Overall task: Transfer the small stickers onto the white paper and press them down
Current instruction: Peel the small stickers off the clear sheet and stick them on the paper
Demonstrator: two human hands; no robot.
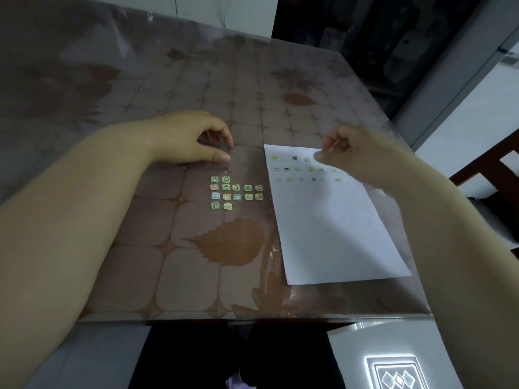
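Stickers (236, 192) just below left fingers (222, 147) (curled, pinching clear sheet (244, 158)).

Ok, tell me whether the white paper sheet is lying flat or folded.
Flat and unfolded: the white paper sheet lies spread on the table, all visible edges straight, no crease showing.

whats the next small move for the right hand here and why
Probably lower the right hand to the white paper and set a sticker in the third row, which shows gaps. Its fingers look pinched over the paper's top edge, though whether they hold a sticker is unclear. More stickers wait on the table.
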